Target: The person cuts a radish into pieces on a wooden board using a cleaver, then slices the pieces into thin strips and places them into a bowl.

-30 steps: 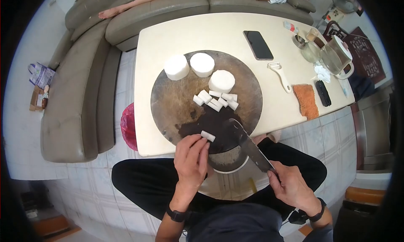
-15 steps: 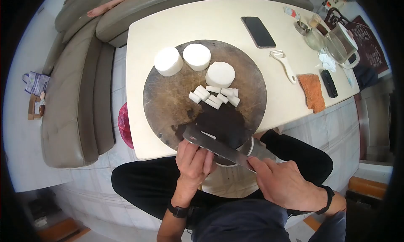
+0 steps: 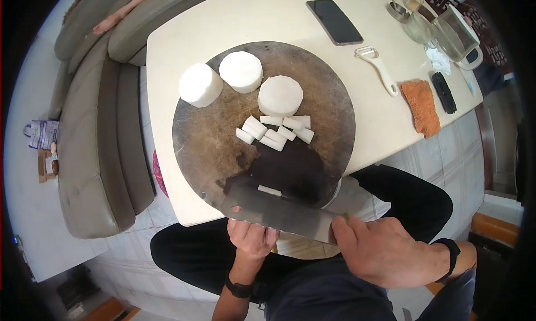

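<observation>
My right hand (image 3: 385, 248) grips the handle of a broad steel cleaver (image 3: 273, 210), whose blade lies flat-side up across the near edge of a round dark wooden board (image 3: 206, 137). My left hand (image 3: 251, 238) sits just under the blade at the board's rim, its fingertips hidden by the steel. One small white piece (image 3: 269, 190) lies on the board right beside the blade. Further up lie several small white cut pieces (image 3: 273, 131) and three thick white rounds (image 3: 280, 95), (image 3: 240, 71), (image 3: 200, 85).
On the cream table (image 3: 279, 19) are a black phone (image 3: 334, 21), a white peeler (image 3: 378, 70), an orange cloth (image 3: 421, 106), a black case (image 3: 444, 92) and a glass jug (image 3: 455, 33). A grey sofa (image 3: 95, 142) runs along the left; a red bag (image 3: 158, 173) sits below.
The cleaver swung from my right side to lie flat across the board's near edge, over the lone white piece's spot. My left hand drew back beneath the blade. The view shifted closer.
</observation>
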A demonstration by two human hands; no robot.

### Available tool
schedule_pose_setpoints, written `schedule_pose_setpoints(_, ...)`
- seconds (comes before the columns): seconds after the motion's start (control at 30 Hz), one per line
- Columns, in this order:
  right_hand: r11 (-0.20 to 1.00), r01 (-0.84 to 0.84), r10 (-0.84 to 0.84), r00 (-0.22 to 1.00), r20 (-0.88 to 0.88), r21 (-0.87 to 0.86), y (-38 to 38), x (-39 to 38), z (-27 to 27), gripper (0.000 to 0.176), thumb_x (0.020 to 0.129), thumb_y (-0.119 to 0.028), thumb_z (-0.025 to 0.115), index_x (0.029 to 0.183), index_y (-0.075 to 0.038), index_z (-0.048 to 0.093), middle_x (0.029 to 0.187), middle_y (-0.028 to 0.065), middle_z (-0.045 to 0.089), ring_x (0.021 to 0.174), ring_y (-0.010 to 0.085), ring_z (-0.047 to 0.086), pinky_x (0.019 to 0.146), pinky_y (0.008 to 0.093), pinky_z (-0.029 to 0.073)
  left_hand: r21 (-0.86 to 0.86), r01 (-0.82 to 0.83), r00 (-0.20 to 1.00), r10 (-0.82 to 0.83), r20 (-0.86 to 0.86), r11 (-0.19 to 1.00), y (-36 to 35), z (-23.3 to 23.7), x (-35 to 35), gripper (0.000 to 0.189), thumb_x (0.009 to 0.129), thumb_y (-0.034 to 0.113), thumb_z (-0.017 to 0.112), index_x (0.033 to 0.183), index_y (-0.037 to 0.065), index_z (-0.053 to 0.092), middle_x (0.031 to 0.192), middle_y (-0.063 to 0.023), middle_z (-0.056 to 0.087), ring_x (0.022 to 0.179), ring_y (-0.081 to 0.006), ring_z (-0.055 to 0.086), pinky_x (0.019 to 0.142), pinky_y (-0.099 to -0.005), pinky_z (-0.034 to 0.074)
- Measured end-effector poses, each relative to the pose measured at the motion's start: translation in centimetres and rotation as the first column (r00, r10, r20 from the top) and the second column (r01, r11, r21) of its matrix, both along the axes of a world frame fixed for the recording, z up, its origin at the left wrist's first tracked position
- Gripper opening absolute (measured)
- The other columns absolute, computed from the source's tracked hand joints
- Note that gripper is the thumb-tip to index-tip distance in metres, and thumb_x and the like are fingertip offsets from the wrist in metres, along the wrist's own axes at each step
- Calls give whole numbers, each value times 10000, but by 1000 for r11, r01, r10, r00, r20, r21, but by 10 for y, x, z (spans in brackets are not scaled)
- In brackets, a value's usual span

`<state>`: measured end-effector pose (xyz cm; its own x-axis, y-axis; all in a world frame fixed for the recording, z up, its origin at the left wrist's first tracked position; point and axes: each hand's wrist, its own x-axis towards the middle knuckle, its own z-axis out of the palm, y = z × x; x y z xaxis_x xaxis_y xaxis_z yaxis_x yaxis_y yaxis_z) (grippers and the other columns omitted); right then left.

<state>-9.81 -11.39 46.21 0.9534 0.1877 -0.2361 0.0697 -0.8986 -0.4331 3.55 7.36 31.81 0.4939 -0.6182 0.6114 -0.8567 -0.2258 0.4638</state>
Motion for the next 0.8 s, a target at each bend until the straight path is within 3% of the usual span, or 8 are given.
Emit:
schedule_pose_setpoints(0.07, 1000, -11, 11, 1000, 13, -28, 1, 5, -1, 342, 714, -83, 634, 950, 146, 542, 693, 136, 545, 532, 215, 598, 409, 312, 448, 16, -35, 999, 35, 23, 999, 0, 1, -2, 243, 643, 44, 692, 883, 16, 724, 930, -125, 671, 864, -307, 644, 842, -428, 506)
schedule_pose_setpoints(0.13, 998, -25, 23, 999, 28, 55, -1, 15, -2, 265, 700, -72, 643, 860, 115, 544, 684, 142, 551, 525, 203, 597, 395, 301, 436, 12, -29, 1000, 29, 1, 999, 0, 0, -2, 251, 656, 50, 696, 903, 21, 729, 942, -125, 675, 876, -309, 649, 842, -424, 509)
schedule_pose_setpoints(0.27, 996, -71, 69, 997, 32, 54, 4, 30, -8, 244, 685, -49, 651, 833, 115, 547, 675, 148, 548, 556, 198, 606, 407, 291, 445, -22, -39, 999, 39, -7, 999, -3, 1, -1, 225, 671, 45, 710, 894, 16, 722, 935, -126, 672, 856, -319, 649, 819, -410, 512)
schedule_pose_setpoints(0.33, 998, -33, 27, 993, 116, 49, 9, 36, -18, 304, 717, -56, 627, 937, 115, 506, 722, 141, 522, 497, 222, 568, 392, 330, 409, -11, -31, 999, 30, -28, 999, -5, 5, 0, 211, 662, 25, 714, 872, 9, 714, 924, -126, 667, 843, -321, 642, 809, -410, 509)
schedule_pose_setpoints(0.47, 995, -42, 25, 984, 175, 91, 11, 49, -26, 257, 708, -40, 624, 897, 84, 503, 711, 139, 526, 561, 218, 602, 381, 330, 398, -19, -27, 998, 26, -65, 999, -8, 10, 0, 196, 627, -26, 732, 819, -8, 692, 891, -127, 650, 827, -311, 623, 776, -407, 503)
schedule_pose_setpoints(0.57, 997, -22, 13, 992, 126, 70, 10, 44, -26, 238, 725, -33, 617, 915, 55, 506, 717, 133, 543, 606, 236, 621, 403, 343, 416, -43, -72, 995, 68, -72, 997, -10, 6, -3, 209, 613, -27, 751, 812, -8, 690, 872, -128, 647, 835, -299, 617, 773, -407, 505)
schedule_pose_setpoints(0.63, 995, 81, -82, 996, 19, 54, 8, 33, -27, 245, 750, -34, 614, 963, 35, 512, 749, 126, 565, 610, 260, 617, 443, 358, 437, -74, -60, 998, 58, -36, 995, -13, 5, -1, 212, 608, -23, 761, 807, -7, 690, 860, -125, 644, 830, -296, 614, 772, -408, 506)
schedule_pose_setpoints(0.8, 988, 148, -148, 989, 13, 54, 7, 21, -20, 261, 772, -33, 607, 1011, 20, 518, 776, 115, 572, 615, 276, 607, 476, 373, 443, -142, -51, 999, 49, -15, 989, -18, 7, 1, 229, 587, -20, 775, 798, -10, 687, 833, -122, 633, 809, -303, 608, 783, -413, 510)
